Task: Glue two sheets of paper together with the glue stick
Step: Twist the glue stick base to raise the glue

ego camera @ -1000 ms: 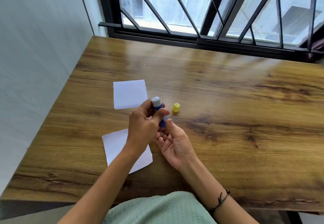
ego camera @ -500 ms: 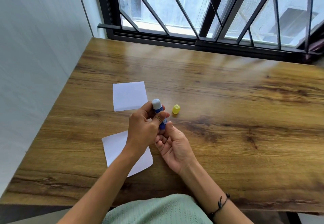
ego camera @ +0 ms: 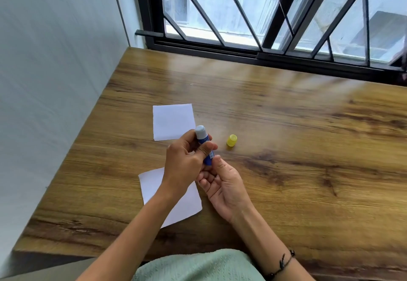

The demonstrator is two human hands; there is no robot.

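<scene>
Glue stick (ego camera: pixel 203 142) upright, gripped between both hands.

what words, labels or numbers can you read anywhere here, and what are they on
None can be read.
Glue stick: pale print on the blue barrel, too small and blurred to read, partly covered by the left hand.
Yellow cap: no marking visible.
Far sheet of paper and near sheet of paper: blank.
</scene>
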